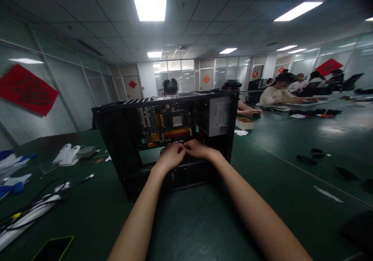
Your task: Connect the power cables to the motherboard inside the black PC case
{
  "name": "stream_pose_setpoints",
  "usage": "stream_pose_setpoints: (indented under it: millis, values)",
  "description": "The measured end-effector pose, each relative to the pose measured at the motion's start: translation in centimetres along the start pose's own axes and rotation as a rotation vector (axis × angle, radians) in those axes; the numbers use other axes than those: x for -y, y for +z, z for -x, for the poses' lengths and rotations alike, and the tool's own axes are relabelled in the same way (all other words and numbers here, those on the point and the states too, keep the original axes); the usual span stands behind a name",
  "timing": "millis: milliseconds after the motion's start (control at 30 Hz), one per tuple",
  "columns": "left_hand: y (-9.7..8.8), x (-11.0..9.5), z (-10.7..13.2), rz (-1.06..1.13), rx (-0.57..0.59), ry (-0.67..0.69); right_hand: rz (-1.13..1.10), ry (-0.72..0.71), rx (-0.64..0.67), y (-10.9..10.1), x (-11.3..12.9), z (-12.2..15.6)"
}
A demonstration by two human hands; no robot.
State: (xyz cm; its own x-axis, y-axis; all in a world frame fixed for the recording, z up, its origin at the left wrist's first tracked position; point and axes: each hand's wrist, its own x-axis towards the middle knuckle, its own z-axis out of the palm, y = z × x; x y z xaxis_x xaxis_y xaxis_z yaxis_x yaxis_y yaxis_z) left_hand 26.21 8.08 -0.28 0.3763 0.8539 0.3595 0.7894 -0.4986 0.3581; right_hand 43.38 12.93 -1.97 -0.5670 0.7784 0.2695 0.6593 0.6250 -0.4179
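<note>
A black computer case (116, 144) stands on its side on the green table, its open face towards me. Inside it I see a motherboard (182, 111) with a pale square chip, card slots and red and yellow memory slots. A grey power supply (219, 117) with a label sits at the upper right of the case. My left hand (172, 154) and my right hand (198, 149) meet at the lower edge of the motherboard, fingers curled and close together. What lies between the fingertips is hidden or too small to name.
On the left lie a white power strip (35, 214) with black cables, a phone (54, 249) with a green edge, and white plastic pieces (67, 154). A small box (244, 123) stands behind the case to the right. Black items (305, 159) lie at right. Several people sit farther back.
</note>
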Motion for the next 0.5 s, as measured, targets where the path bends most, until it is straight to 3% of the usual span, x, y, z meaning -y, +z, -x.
stream_pose_setpoints:
  millis: [300,500]
  values:
    - [0.3,0.2,-0.1,0.038,-0.04,-0.03,0.049,0.028,-0.126,-0.2,0.3,-0.1]
    - [0.4,0.5,-0.4,-0.024,-0.249,-0.121,0.068,0.236,-0.274,-1.0,1.3,0.0]
